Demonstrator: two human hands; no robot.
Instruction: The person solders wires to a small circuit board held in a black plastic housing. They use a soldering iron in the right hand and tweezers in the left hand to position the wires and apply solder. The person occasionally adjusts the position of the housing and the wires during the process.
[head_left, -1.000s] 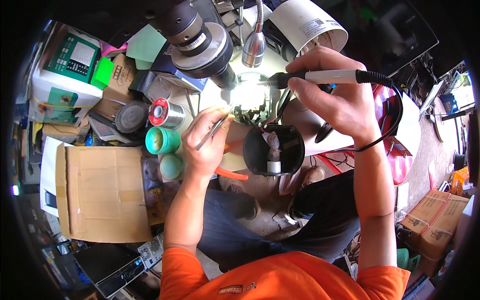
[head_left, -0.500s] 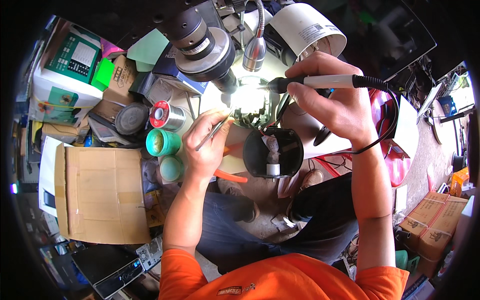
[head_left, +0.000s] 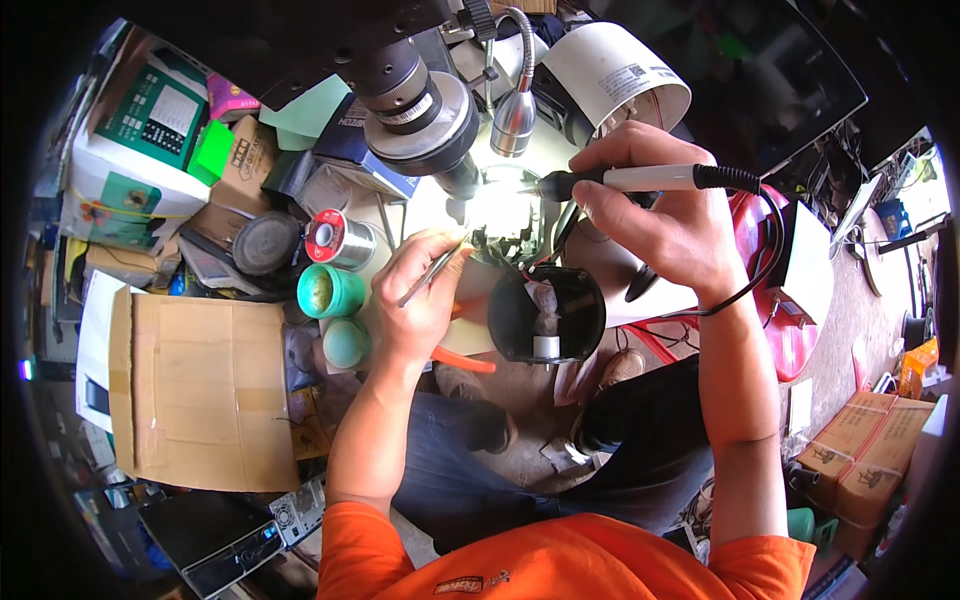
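Observation:
My left hand (head_left: 410, 295) is closed on thin metal tweezers (head_left: 432, 266), held at the lower left of a brightly lit device (head_left: 505, 232) beneath a microscope head (head_left: 420, 125). My right hand (head_left: 665, 235) grips a soldering iron (head_left: 650, 178) with a white handle, its dark front end reaching into the glare from the right, where the tip is too bright to make out. A gooseneck lamp (head_left: 513, 120) hangs over the device. Below it lies a round black housing (head_left: 570, 320) with a white cylindrical piece in it. An orange-handled tool (head_left: 465, 362) lies partly behind my left hand.
To the left are a solder spool (head_left: 350, 245), teal jars (head_left: 330, 290), a flattened cardboard sheet (head_left: 200, 390) and stacked boxes (head_left: 160, 120). A white cylindrical housing (head_left: 640, 65) and dark monitor (head_left: 790, 70) are behind; a red appliance (head_left: 785, 345) and cartons (head_left: 860, 460) are at right.
The whole bench appears slightly lower in the picture as the view has shifted. Both hands keep their grips and stay in nearly the same place relative to the lit device.

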